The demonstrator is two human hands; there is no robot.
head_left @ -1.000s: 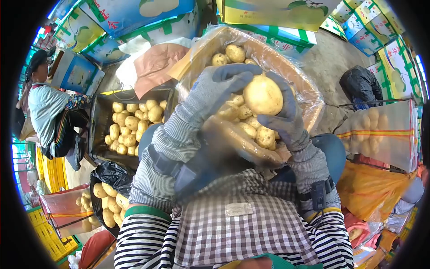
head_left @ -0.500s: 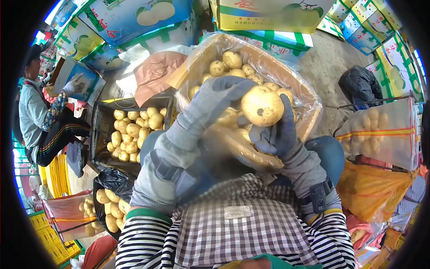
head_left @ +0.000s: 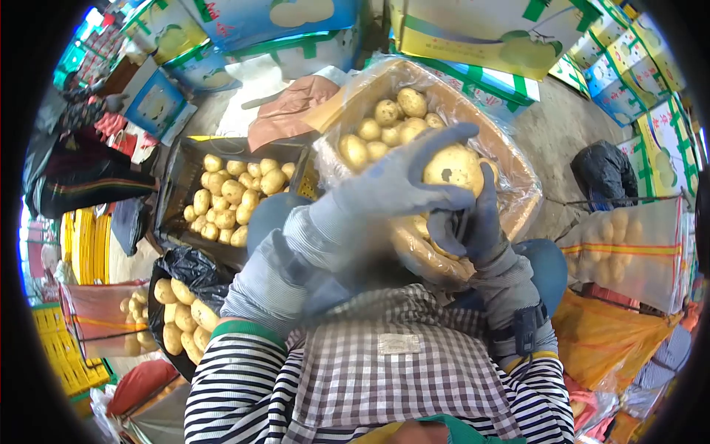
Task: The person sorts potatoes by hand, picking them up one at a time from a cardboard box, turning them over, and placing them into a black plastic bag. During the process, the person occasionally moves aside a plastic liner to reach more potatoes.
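Both of my hands wear grey gloves. A large, round potato (head_left: 452,169) with a dark blemish is between them, above the plastic-lined cardboard box (head_left: 518,194). My left hand (head_left: 403,174) curves around its left side, one finger stretched over the top and the thumb along the lower edge. From the right and below, my right hand (head_left: 481,222) grips the same potato, its fingertips showing at the right edge. Smaller potatoes (head_left: 392,122) fill the box beneath; some are hidden behind my hands.
To my left is a black crate (head_left: 171,200) of smaller potatoes. Nearer stands a container lined with a black bag (head_left: 191,274), holding large potatoes. Printed cartons (head_left: 473,37) stack up ahead. A mesh bag of potatoes (head_left: 621,244) stands right. A person in dark trousers (head_left: 92,174) is at far left.
My left hand's fingers have spread wider around the potato, and the potato has shifted right. The surroundings have slid right in view. The person at far left has changed posture.
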